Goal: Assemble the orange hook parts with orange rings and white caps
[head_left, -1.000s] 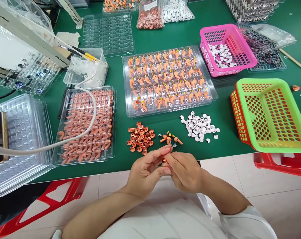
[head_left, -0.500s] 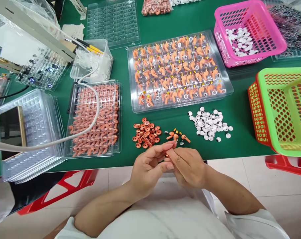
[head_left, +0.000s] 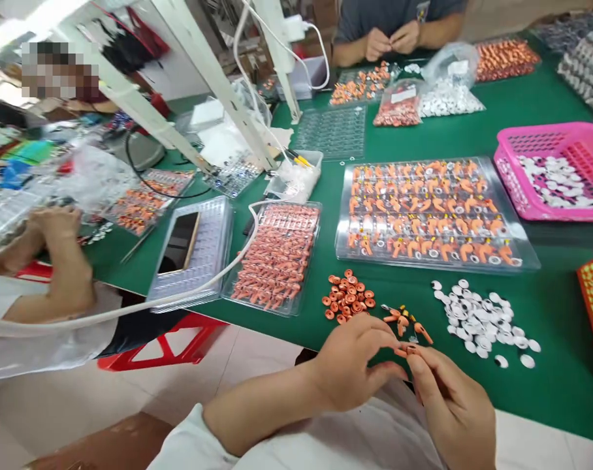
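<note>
Close to the table's front edge, my right hand (head_left: 456,398) pinches a small copper-orange piece (head_left: 411,350) between thumb and fingers; it looks like one of the loose discs, partly covered by fingertips. My left hand (head_left: 358,362) is curved beside it, thumb and index finger apart, the index tip at or against that piece. Just beyond the hands lie a pile of copper-orange dished discs (head_left: 348,297) and a few orange hooked parts (head_left: 403,324) with yellow ends. On the right is a spread of white googly eyes (head_left: 480,320).
Behind the piles sits a clear tray of orange hooked parts (head_left: 428,209). A pink basket (head_left: 546,134) holds white pieces. Left are another filled tray (head_left: 277,254), a phone (head_left: 179,241) on stacked trays and a white cable (head_left: 242,251). Co-workers sit opposite and at left.
The view has swung left and up, bringing co-workers into sight. My hands have drawn slightly apart, and the left thumb has come away from the right hand, exposing the small orange piece.
</note>
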### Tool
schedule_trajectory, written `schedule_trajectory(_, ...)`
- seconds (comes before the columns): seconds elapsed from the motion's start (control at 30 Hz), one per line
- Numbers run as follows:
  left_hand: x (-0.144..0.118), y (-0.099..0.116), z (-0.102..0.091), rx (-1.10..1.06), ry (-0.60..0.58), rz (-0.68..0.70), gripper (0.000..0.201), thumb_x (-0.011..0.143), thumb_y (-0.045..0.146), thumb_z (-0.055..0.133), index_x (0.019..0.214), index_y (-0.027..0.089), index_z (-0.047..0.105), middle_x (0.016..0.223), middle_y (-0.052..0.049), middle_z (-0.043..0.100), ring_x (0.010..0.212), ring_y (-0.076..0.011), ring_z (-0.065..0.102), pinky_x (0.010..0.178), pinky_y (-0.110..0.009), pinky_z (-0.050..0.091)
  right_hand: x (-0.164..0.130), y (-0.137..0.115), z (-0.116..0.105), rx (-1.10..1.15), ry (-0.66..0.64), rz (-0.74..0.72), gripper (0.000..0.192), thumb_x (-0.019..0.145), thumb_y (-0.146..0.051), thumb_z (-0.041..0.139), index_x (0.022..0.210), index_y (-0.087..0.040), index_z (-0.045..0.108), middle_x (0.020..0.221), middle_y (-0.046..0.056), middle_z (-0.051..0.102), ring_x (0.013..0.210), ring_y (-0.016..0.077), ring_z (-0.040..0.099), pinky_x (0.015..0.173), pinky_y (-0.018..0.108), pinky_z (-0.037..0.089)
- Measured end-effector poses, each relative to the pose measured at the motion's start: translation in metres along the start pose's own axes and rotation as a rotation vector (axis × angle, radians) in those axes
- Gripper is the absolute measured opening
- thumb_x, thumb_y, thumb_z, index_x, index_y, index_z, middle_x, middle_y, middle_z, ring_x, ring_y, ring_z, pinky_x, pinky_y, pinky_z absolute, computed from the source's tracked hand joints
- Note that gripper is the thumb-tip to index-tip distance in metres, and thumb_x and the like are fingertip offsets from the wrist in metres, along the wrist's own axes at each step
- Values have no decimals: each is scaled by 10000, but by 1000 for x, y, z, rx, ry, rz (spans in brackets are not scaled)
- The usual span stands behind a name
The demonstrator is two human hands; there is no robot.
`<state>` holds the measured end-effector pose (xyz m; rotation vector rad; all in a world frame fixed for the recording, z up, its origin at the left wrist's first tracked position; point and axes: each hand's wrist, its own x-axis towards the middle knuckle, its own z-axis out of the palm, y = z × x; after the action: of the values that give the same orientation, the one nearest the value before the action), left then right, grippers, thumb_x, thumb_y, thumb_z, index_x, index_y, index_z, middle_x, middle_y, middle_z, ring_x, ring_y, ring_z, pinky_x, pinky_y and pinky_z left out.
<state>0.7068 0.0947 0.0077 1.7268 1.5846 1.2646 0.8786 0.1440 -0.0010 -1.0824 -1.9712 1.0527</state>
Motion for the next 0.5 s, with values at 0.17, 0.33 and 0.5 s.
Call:
schedule_trajectory(0.17,-6,-1,0,162,-27,110,117,929,257,578,898,207,679,860,-98,758,743,-187,684,705,-306,534,-3,-9,10,-36,11,59,292,954,-427,559,840,-222,732,792,32,749,634,200,706,543,244,573)
schedule_trajectory(0.33,-13,7,-9,191,-4,123,121,918,236,571,942,213,687,888,-100,771,739,-187,708,694,-296,553,0,-12,13,26,-20,-27,249,942,-409,562,859,-249,733,750,30,737,566,199,684,515,251,577)
schedule_trajectory(0.5,-8,4,-47,193,194,104,110,844,169,669,928,219,717,852,-83,772,741,-186,723,700,-274,567,4,-12,14,85,-65,-152,178,906,-413,571,927,-358,739,677,47,710,492,258,675,325,298,498)
